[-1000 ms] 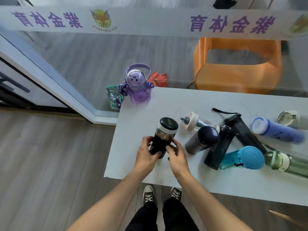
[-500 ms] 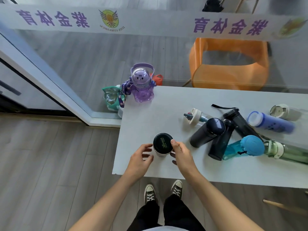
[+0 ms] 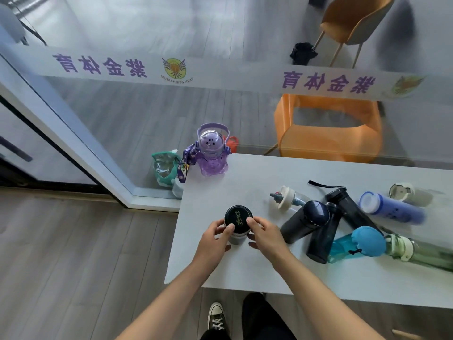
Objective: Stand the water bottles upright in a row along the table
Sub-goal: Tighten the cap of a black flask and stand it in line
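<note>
We hold black-lidded bottle (image 3: 238, 220) upright on table (image 3: 245, 278), left hand (image 3: 213, 241) and right hand (image 3: 266, 235) curled round its sides. Other bottles (image 3: 318, 224) lie just right of right hand.

One bottle (image 3: 238, 220) is stood upright near the table's (image 3: 245, 273) left front edge, flanked by the left hand (image 3: 215, 242) and right hand (image 3: 266, 235). A second upright bottle (image 3: 212, 153) is placed at the far left corner. The remaining bottles (image 3: 343, 224) are laid in a heap to the right.
</note>
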Motion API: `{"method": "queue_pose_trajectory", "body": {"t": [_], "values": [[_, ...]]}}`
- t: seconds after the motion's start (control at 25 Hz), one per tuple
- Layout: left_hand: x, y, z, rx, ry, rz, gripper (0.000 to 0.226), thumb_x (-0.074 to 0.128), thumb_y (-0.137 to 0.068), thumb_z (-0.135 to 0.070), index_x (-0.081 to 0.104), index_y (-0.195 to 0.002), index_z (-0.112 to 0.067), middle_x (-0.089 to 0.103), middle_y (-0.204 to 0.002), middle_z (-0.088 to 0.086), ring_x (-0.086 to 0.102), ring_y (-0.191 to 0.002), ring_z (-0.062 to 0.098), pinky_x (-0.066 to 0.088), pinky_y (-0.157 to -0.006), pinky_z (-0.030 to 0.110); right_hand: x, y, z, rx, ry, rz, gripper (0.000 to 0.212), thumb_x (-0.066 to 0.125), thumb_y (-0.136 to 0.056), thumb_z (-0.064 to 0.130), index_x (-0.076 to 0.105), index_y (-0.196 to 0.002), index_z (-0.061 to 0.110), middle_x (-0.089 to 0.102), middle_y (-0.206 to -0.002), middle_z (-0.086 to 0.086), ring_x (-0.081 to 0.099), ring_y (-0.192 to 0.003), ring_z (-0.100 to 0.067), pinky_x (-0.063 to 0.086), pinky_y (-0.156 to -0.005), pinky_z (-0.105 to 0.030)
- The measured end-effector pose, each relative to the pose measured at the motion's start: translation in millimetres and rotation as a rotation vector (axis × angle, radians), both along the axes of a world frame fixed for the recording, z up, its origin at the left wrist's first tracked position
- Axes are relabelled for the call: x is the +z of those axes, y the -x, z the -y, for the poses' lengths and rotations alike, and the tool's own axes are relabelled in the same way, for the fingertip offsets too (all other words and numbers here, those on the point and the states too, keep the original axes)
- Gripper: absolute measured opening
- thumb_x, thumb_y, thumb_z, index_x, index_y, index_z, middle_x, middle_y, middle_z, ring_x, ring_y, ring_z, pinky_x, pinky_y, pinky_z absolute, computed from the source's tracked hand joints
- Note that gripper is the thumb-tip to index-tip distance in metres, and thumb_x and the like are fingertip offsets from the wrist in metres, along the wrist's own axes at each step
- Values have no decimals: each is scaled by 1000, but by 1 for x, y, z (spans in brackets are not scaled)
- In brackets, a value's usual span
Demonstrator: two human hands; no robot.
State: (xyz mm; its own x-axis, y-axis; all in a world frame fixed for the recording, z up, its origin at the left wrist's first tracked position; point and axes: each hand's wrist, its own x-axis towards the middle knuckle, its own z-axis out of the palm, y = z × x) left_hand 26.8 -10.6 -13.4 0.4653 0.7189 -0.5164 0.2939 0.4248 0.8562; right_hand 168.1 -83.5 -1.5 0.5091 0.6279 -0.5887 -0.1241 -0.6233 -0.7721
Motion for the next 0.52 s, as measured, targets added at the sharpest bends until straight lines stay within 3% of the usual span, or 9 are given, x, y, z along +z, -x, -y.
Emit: {"method": "queue_pose_trajectory", "body": {"t": [0.08,0.2,0.36,0.52], "values": [[0,-13,-17,16,-12,-11,41,60,-94,-38,56,-129,-18,63,-119,4,63,-108,14,57,-92,44,3,-15,-25,82,43,69,59,49,-73,65,70,-109,23,75,-107,-5,71,-99,-26,56,-92,-51],[-1,-44,-50,46,-30,-35,46,60,-93,-39,55,-133,-16,63,-122,9,62,-110,18,59,-90,44,16,-50,-71,181,97,117,43,48,-86,48,70,-94,12,73,-105,-15,69,-101,-35,55,-92,-55],[3,-101,-92,37,-38,-53,47,58,-95,-37,52,-136,-14,62,-126,11,61,-111,22,58,-90,47,35,-114,-125,245,161,65,32,48,-99,26,68,-103,1,68,-99,-18,71,-96,-34,60,-87,-48],[5,-155,-124,31,-46,-78,50,59,-95,-37,51,-137,-12,62,-128,13,61,-114,24,58,-90,47,38,-170,-160,263,160,53,32,47,-101,24,65,-112,0,65,-102,-17,70,-99,-32,59,-90,-46]]}}
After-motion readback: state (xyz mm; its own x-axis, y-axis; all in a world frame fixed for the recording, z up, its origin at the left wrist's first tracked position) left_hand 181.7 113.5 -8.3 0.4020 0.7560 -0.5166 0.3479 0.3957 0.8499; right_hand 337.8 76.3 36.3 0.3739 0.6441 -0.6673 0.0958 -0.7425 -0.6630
